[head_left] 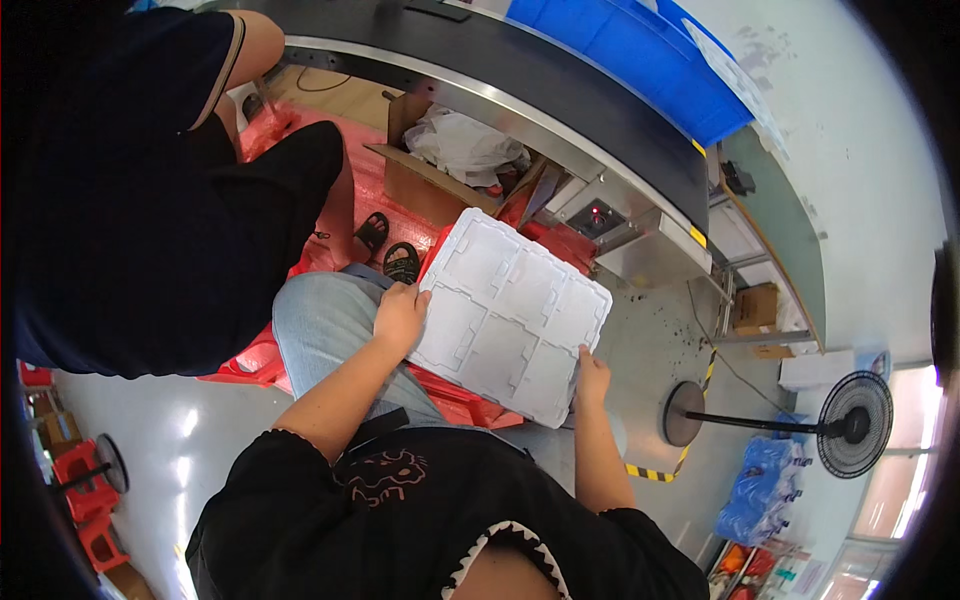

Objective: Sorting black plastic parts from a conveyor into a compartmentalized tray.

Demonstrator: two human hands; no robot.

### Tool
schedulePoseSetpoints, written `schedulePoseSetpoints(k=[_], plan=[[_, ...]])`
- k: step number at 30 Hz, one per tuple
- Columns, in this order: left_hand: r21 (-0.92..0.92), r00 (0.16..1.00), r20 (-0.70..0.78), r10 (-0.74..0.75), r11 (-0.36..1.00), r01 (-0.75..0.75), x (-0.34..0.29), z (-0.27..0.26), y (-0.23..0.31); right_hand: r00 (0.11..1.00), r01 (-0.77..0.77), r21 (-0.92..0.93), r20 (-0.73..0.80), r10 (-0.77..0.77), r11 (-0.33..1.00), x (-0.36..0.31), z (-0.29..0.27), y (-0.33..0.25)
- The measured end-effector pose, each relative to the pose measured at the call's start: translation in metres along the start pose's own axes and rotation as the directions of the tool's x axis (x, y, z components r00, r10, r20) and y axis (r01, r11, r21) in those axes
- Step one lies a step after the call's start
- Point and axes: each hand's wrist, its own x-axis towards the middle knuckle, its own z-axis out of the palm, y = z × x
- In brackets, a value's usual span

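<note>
- the left hand [403, 315] grips the left edge of the white tray [510, 315], with its thumb on top.
- the right hand [593, 378] is at the right edge of the tray, thumb up and fingers curled in. it seems to grip it, but most of its fingers are hard to see.
- the tray is in front of the person, over the knees of the blue jeans [325, 320]. it has 6 flat parts, in 2 rows of 3. i cannot tell if it rests on the legs or if there is more than 1 tray.
- the tray could slip or tip, i think, if 1 hand lets go too soon.
- it looks thin, so it might bend or crack if the hands squeeze too hard.
- its far edge could bump the metal side of the black bench [600, 100] if it is pushed forward.
- it might also knock the other person [120, 200], who is close by on the left, if it swings that way.
- the bench is long and dark, and a blue bin [640, 60] is on it.
- below the bench is a brown box [420, 190] with a white bag [465, 145] in it.
- the floor [655, 335] is gray and shiny, with yellow and black tape [650, 473].
- a black fan [855, 424] is on the right.
</note>
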Motion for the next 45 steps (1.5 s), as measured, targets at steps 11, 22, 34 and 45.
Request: schedulePoseSetpoints(k=[11,22,34,45], plan=[[0.003,1.0,0.03,0.007,1.0,-0.007,0.012,0.0,-0.005,0.949,-0.3,0.098,0.127,0.287,0.949,-0.019,-0.002,-0.039],[-0.075,0.995,0.065,-0.076,0.994,0.08,-0.004,0.007,-0.004,0.988,0.078,0.083,-0.136,-0.066,0.993,-0.018,0.014,0.042],[-0.038,0.965,0.224,-0.136,0.988,0.148,-0.012,-0.01,-0.008,1.0,-0.021,-0.215,0.018,0.026,0.976,-0.061,-0.014,0.035],[0.362,0.836,0.442,-0.326,0.917,0.166,0.003,-0.029,-0.005,0.712,0.414,-0.034,0.635,-0.301,0.909,-0.007,-0.067,-0.234]])
